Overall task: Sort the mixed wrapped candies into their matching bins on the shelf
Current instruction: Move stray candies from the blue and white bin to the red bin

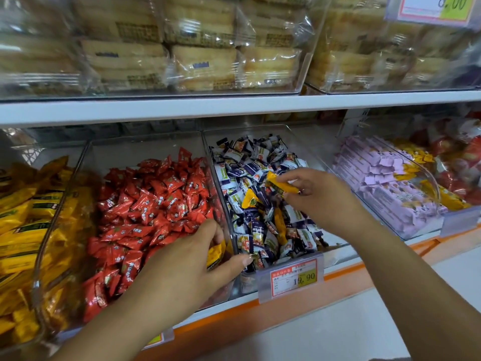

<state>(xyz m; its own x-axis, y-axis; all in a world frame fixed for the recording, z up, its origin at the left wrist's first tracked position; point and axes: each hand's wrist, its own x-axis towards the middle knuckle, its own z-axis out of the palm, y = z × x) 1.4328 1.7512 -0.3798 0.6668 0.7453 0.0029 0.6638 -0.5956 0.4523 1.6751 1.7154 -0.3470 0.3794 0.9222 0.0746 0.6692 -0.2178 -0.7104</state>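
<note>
My right hand (316,196) pinches a yellow wrapped candy (282,184) above the clear bin (335,252) of purple-and-white candies (250,162). Other yellow candies (250,198) lie mixed among the purple-and-white ones. My left hand (187,267) grips yellow candies (215,254) at the front of the bin of red candies (156,201), by the wall between the two bins. Far left stands a bin of yellow candies (28,225).
A price tag reading 19.90 (294,277) hangs on the front of the purple-and-white bin. To the right is a bin of lilac wrapped bars (385,178) with yellow and red packs behind. The upper shelf (234,108) holds clear bins of packaged cakes (203,66).
</note>
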